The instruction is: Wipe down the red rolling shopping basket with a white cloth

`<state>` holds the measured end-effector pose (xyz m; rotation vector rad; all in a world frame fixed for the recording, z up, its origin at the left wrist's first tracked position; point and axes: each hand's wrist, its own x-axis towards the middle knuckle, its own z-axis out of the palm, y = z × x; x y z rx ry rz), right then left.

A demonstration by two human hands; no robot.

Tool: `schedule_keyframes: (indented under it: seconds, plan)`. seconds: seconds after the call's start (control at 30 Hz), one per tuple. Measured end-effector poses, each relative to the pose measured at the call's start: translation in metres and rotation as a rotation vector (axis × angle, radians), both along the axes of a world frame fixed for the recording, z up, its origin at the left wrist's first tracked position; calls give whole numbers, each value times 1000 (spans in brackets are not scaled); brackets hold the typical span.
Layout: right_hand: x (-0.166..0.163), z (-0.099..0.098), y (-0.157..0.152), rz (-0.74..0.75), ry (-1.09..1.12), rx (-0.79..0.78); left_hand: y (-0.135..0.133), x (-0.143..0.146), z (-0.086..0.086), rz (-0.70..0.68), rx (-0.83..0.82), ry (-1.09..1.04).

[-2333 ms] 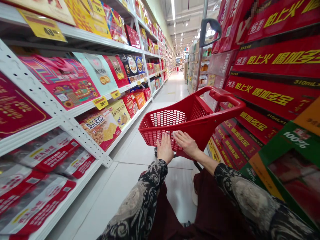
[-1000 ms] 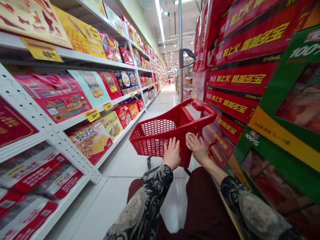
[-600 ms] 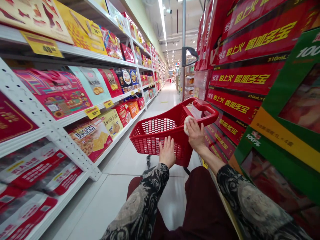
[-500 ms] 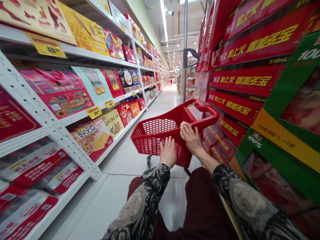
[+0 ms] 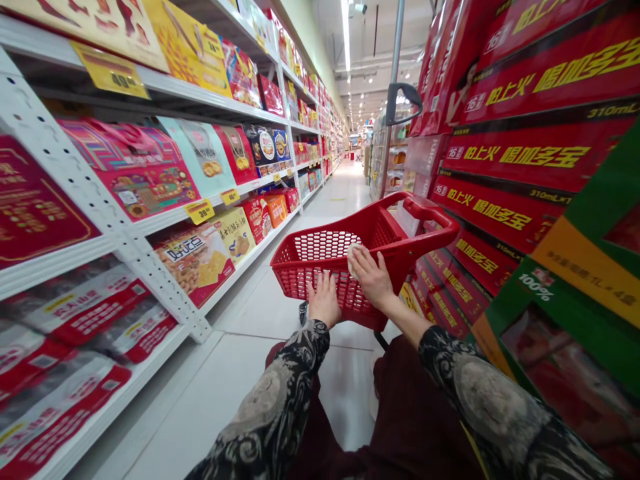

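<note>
A red plastic shopping basket on wheels [image 5: 320, 257] stands tilted in the aisle in front of me. My left hand [image 5: 324, 300] lies flat against its near mesh wall, fingers stretched upward. My right hand [image 5: 369, 275] presses a small white cloth [image 5: 353, 254] onto the basket's near rim, fingers closed over it. The basket's red handle [image 5: 436, 215] sits at its right end. Both my arms wear dark patterned sleeves.
White shelves with boxed snacks [image 5: 195, 257] and yellow price tags [image 5: 199, 211] line the left. Stacked red drink cartons [image 5: 505, 167] and green cartons [image 5: 575, 293] fill the right. A grey pole with a black handle [image 5: 393, 100] rises behind the basket. The tiled aisle [image 5: 345, 187] runs far ahead.
My right hand with the cloth slid from the basket's right side near the handle leftward along the rim. My left hand stayed on the mesh wall. The view shifted slightly.
</note>
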<state>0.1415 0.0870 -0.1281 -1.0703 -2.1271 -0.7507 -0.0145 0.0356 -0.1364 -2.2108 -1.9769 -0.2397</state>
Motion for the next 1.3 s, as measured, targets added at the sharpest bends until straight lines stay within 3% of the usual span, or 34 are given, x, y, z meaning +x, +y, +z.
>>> schedule_keyframes:
  seconds: [0.1, 0.33, 0.4, 0.6, 0.67, 0.87, 0.93, 1.0, 1.17, 1.23, 1.3]
  plan:
    - [-6, -2, 11, 2, -37, -33, -1, -4, 4, 6, 10, 0]
    - [-12, -49, 4, 16, -205, -174, -4, -7, 7, -33, 24, -14]
    - [-17, -46, 0, 34, -221, -177, -2, -10, 6, -31, 27, -19]
    - [-42, -5, 11, 55, -83, -74, 9, -24, 6, 11, 26, -28]
    - [-47, -5, 18, 65, -76, -84, 13, -30, 5, 21, 30, -32]
    - [-48, -57, 18, 157, -251, -199, 18, -49, -15, 37, -8, -51]
    - [-50, -65, 14, 193, -294, -226, 18, -55, -23, 47, -16, -59]
    - [-58, -61, 11, 223, -288, -212, 19, -60, -28, 62, -24, -71]
    - [-90, -27, 25, 209, -125, -87, 27, -72, -31, 114, -31, -91]
    - [-98, -24, 33, 195, -115, -77, 29, -76, -30, 120, -18, -83]
    - [-100, -34, 38, 217, -169, -96, 30, -81, -31, 126, -10, -73]
